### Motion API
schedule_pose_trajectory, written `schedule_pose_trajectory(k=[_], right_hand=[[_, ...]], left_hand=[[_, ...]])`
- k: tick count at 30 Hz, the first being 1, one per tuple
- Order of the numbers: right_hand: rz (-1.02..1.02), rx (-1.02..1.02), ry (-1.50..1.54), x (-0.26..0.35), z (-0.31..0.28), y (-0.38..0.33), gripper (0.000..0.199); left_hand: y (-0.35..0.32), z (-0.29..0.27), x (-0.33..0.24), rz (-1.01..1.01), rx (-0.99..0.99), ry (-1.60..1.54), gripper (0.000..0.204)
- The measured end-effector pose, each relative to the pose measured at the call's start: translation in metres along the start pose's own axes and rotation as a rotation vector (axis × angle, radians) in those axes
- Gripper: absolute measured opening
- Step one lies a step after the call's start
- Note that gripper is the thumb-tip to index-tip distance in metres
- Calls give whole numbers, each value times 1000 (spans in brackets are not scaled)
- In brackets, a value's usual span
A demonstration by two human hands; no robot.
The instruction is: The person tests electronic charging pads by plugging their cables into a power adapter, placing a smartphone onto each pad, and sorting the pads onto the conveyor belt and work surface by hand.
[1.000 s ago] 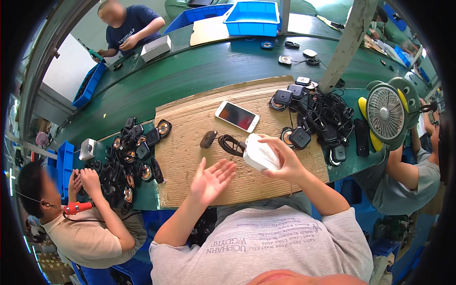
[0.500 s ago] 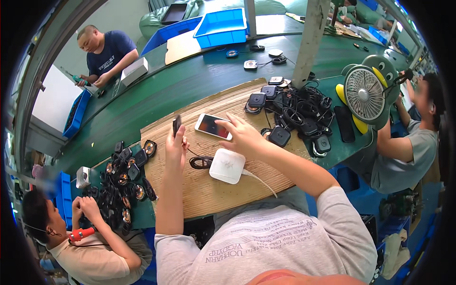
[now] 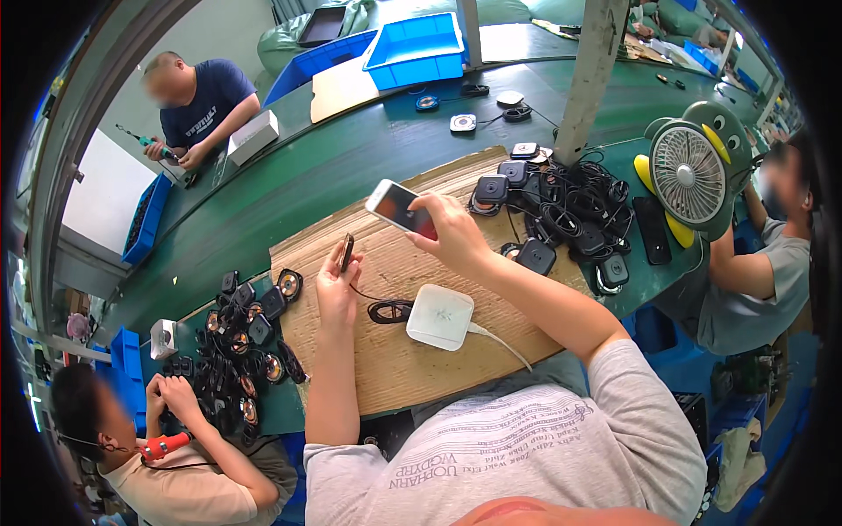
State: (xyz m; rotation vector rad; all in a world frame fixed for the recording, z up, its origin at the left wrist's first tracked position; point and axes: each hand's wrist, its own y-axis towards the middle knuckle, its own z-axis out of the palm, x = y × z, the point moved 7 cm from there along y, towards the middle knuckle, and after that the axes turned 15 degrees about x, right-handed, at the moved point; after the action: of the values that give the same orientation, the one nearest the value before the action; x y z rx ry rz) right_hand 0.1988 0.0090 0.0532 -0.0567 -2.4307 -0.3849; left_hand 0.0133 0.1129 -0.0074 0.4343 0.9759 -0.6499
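While both hands are raised above the cardboard mat [image 3: 491, 351]:
Right hand [image 3: 447, 232]: closed on a smartphone [image 3: 399, 209] by its long edges; rigid, smooth, glass-faced, likely slippery.
Left hand [image 3: 336, 285]: pinching a small dark plug [image 3: 346, 252] whose thin black cable [image 3: 386, 309] hangs limp.
White charger pad [image 3: 439, 316]: flat on mat, untouched.

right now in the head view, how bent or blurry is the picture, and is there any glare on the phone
Head view: strong fisheye, so the green bench edge curves and the corners go black. The centre is sharp: the right hand holding the phone and the left hand show little blur. The phone screen is dark with a reddish tint and no strong glare. Light is even and shadows are soft.
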Motion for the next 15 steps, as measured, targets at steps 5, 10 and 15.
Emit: schedule_pose_trajectory(k=[5, 10, 15], right_hand=[[-167, -86, -1, 41, 2, 7, 44], [-230, -138, -131, 45, 17, 9, 46], [-220, -125, -113, 26, 33, 6, 47]], left_hand=[[0, 21, -3, 48, 106, -36, 56], [-3, 38, -13, 80, 207, -255, 52], [-1, 29, 3, 15, 168, -411, 41]])
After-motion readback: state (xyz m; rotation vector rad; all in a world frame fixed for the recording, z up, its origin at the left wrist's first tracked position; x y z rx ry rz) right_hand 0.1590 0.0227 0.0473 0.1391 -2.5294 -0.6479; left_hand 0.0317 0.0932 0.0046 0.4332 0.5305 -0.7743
